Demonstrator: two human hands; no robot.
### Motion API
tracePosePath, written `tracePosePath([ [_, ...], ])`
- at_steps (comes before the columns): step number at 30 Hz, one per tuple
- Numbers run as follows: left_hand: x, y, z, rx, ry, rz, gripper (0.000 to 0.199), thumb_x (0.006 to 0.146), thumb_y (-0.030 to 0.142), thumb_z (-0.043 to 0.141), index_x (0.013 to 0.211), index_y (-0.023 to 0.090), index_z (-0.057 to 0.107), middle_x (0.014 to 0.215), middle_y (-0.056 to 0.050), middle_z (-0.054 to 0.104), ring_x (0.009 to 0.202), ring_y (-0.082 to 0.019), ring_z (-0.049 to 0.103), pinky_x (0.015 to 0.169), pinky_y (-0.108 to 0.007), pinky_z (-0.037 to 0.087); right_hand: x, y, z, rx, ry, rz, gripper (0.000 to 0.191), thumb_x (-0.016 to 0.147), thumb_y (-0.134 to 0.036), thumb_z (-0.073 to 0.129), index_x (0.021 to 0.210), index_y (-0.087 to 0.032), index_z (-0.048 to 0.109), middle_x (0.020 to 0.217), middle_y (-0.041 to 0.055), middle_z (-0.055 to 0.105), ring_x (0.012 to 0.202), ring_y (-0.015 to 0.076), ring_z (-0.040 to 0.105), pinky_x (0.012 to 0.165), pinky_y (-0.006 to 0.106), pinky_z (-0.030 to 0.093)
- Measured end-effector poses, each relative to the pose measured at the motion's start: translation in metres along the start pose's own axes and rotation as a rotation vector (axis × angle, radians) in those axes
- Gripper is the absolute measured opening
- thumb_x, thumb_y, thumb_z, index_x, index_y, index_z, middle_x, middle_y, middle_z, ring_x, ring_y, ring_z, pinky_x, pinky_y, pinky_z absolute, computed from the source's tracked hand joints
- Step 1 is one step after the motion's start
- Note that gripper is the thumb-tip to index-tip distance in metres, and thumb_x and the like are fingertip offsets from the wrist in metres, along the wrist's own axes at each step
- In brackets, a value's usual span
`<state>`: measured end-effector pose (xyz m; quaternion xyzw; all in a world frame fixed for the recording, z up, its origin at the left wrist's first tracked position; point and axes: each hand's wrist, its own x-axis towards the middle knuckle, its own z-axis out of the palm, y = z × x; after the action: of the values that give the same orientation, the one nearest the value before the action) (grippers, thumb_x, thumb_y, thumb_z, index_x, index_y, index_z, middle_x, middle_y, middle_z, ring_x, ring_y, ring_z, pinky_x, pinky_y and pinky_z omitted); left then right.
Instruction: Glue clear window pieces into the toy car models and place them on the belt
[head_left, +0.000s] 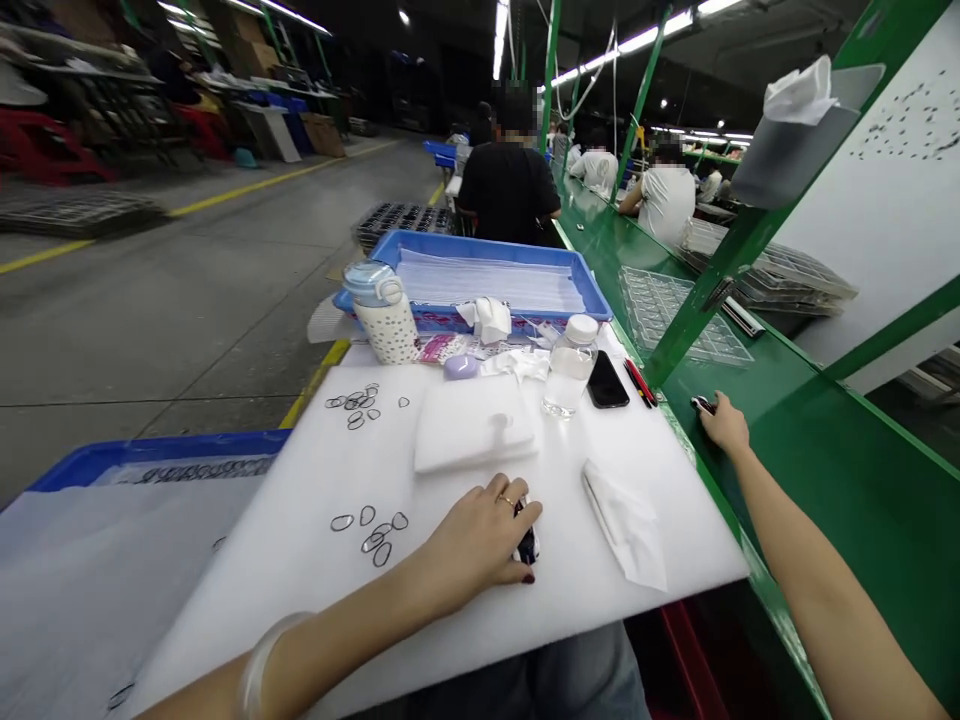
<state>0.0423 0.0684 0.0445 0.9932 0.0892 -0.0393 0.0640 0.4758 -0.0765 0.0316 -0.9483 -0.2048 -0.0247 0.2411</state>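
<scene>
My left hand (pixel 484 530) rests over a small dark part with pale edges (pixel 527 540) on the white foam sheet (pixel 300 640), its fingers curled around it. Out to the right, my right hand (pixel 726 425) reaches over the green conveyor surface (pixel 832 480) and pinches a similar small black-and-white part (pixel 702 404). What these parts are I cannot make out. Several thin dark rings (pixel 376 540) lie left of my left hand, and a second loose cluster of rings (pixel 356 403) lies farther back. A folded white foam pad (pixel 474 425) sits just beyond my left hand.
Behind the pad stand a spotted cup (pixel 386 325), a clear bottle (pixel 570 370), a phone (pixel 607 380) and red and black pens (pixel 640 383). A crumpled cloth (pixel 626 525) lies at right. A blue tray (pixel 592 285) borders the back; a green post (pixel 690 300) rises beside the conveyor.
</scene>
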Motion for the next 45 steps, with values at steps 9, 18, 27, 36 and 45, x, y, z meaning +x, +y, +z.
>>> tracePosePath([
  [9, -0.001, 0.002, 0.000, -0.004, 0.024, -0.044, 0.059, 0.073, 0.050, 0.085, 0.117, 0.018, 0.063, 0.121, -0.013, 0.061, 0.107, -0.032, 0.056, 0.080, -0.037, 0.050, -0.082, -0.021, -0.004, 0.049, -0.158, -0.567, 0.050, 0.085, -0.036, 0.056, 0.133, -0.019, 0.055, 0.115, 0.0127, 0.071, 0.095, 0.0264, 0.067, 0.080, 0.036, 0.050],
  [18, -0.035, 0.019, -0.001, 0.039, 0.052, -0.034, 0.067, 0.089, 0.033, 0.071, 0.147, 0.019, 0.040, 0.157, -0.022, 0.031, 0.131, -0.038, 0.049, 0.094, -0.048, 0.050, -0.175, -0.097, 0.007, 0.010, -0.205, -0.857, 0.028, 0.094, -0.034, 0.049, 0.103, -0.018, 0.070, 0.103, 0.0110, 0.074, 0.096, 0.0294, 0.065, 0.082, 0.043, 0.048],
  [27, -0.132, -0.008, 0.018, -0.335, 0.479, -0.260, 0.026, 0.102, 0.031, 0.047, 0.116, 0.020, 0.065, 0.109, -0.008, 0.071, 0.097, -0.024, 0.068, 0.085, -0.041, 0.057, -0.168, -0.098, -0.002, 0.363, -0.400, -0.543, 0.043, 0.088, -0.060, 0.051, 0.068, -0.022, 0.052, 0.062, 0.0012, 0.052, 0.057, 0.0167, 0.048, 0.051, 0.029, 0.037],
  [36, -0.114, -0.036, 0.052, -0.133, 0.808, -0.565, 0.026, 0.100, 0.026, 0.048, 0.100, 0.019, 0.074, 0.107, -0.008, 0.067, 0.078, -0.021, 0.065, 0.064, -0.034, 0.058, -0.187, -0.066, 0.001, 0.275, -0.360, -0.401, 0.059, 0.081, -0.076, 0.050, 0.060, -0.021, 0.050, 0.049, -0.0002, 0.041, 0.050, 0.0142, 0.038, 0.048, 0.028, 0.031],
  [45, -0.116, -0.022, 0.046, -0.008, 0.867, -0.249, 0.020, 0.098, 0.006, 0.048, 0.099, 0.013, 0.066, 0.084, -0.003, 0.068, 0.076, -0.018, 0.065, 0.072, -0.030, 0.055, -0.198, -0.073, -0.019, 0.926, -0.399, 0.027, 0.054, 0.063, -0.069, 0.077, 0.060, -0.019, 0.058, 0.057, 0.0007, 0.053, 0.052, 0.0130, 0.047, 0.048, 0.025, 0.041],
])
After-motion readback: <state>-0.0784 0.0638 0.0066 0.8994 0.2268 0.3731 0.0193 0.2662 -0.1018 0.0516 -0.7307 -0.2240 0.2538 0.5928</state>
